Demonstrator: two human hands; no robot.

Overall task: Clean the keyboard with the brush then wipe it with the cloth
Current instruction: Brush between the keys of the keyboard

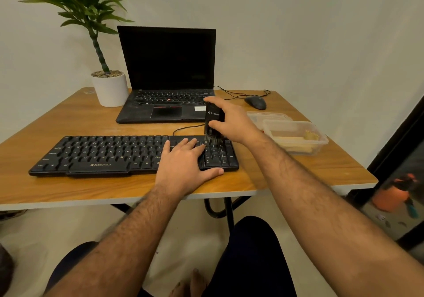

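A black keyboard (103, 154) lies along the front of the wooden table (286, 173). My right hand (231, 120) grips a black brush (213, 118) held upright, its bristles down on the top keys of the number pad at the keyboard's right end. My left hand (185, 166) rests flat on the keys just left of the number pad, fingers straight, thumb lying along the keyboard's front edge. A yellowish cloth (311, 135) seems to lie inside a clear plastic container at the right.
An open black laptop (167, 76) stands behind the keyboard, with a white potted plant (110, 89) to its left. A wired mouse (255, 102) sits at the back right. Clear plastic containers (296, 145) stand right of the keyboard, close to my right forearm. An orange spray bottle (394, 193) stands on the floor.
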